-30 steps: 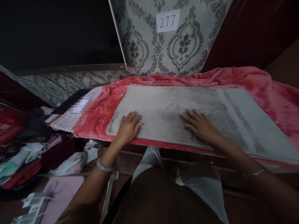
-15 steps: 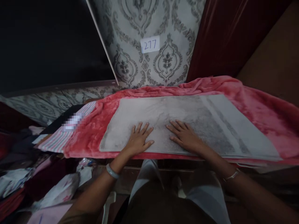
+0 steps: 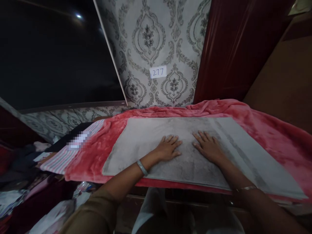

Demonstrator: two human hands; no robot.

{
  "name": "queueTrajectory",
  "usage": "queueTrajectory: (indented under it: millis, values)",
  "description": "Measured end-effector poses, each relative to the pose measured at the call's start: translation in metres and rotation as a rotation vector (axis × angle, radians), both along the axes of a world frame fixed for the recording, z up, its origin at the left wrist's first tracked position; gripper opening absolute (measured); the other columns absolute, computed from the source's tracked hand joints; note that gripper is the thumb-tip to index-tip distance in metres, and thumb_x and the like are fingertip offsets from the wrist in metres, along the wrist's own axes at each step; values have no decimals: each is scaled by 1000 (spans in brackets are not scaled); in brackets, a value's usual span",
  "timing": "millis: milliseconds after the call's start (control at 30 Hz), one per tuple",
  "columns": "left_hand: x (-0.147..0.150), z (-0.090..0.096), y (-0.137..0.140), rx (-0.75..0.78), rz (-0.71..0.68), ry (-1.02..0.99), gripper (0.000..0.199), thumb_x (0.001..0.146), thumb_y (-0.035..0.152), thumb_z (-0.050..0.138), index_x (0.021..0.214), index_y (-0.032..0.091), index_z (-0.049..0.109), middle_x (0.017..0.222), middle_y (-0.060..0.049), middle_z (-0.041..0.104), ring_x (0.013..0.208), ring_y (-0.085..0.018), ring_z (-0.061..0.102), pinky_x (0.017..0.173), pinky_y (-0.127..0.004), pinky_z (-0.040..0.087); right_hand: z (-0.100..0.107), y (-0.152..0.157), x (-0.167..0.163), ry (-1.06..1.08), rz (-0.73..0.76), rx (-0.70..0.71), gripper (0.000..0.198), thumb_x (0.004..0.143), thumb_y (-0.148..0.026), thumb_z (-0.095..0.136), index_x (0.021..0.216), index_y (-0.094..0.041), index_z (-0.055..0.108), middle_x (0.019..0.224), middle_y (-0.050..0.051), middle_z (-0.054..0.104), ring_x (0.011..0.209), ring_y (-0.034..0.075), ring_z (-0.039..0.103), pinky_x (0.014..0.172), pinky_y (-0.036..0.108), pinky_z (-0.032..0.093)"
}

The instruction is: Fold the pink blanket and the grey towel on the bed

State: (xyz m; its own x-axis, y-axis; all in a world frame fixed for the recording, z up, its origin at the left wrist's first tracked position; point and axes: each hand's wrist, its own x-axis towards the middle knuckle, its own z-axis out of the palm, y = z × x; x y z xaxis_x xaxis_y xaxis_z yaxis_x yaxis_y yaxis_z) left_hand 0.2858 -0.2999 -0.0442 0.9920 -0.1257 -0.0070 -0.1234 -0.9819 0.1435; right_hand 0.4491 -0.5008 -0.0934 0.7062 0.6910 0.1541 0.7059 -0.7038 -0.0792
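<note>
A grey towel-like cloth [image 3: 141,136], folded into a long flat piece with a paler band near its right end, lies on a red plush blanket [image 3: 90,162]. My left hand [image 3: 168,148] rests palm down on the middle of the cloth, fingers spread. To its right, my right hand [image 3: 207,146] also lies flat on the cloth with its fingers apart. Neither hand grips anything. The cloth's near edge runs along the front of the blanket, below my wrists.
A large dark screen [image 3: 56,58] stands at the back left. Behind the blanket is patterned wallpaper with a paper marked 277 [image 3: 158,71]. Striped fabric [image 3: 60,159] lies at the left end. Piled clothes and bags [image 3: 53,216] fill the lower left. A dark red panel [image 3: 226,48] rises at right.
Both hands have slid right and a little farther back across the cloth, staying flat. The camera view has tilted up, so the blanket sits lower in the picture.
</note>
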Motion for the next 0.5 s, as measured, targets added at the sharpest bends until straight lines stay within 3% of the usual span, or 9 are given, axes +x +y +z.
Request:
queueTrajectory:
  millis: [133, 367, 500]
  values:
    - [8, -11, 42, 68, 137, -43, 63, 101, 57, 35, 157, 30, 32, 167, -7, 25, 155, -31, 17, 123, -61, 13, -7, -1, 2, -26, 13, 6, 64, 101, -55, 25, 158, -28, 35, 165, 7, 28, 152, 32, 23, 120, 57, 22]
    - [-33, 11, 164, 184, 760, 103, 59, 102, 53, 29, 158, 35, 29, 168, 0, 22, 155, -28, 17, 124, -55, 18, -14, 1, 7, -42, 21, 66, 65, 100, -57, 25, 157, -29, 38, 164, 7, 31, 152, 33, 24, 118, 58, 24]
    - [-35, 26, 188, 257, 1019, 85, 63, 101, 46, 28, 154, 15, 40, 164, -21, 28, 151, -42, 25, 115, -69, 25, -16, 2, 8, -39, 36, 85, 66, 99, -59, 26, 156, -29, 40, 164, 7, 32, 151, 34, 26, 118, 60, 24]
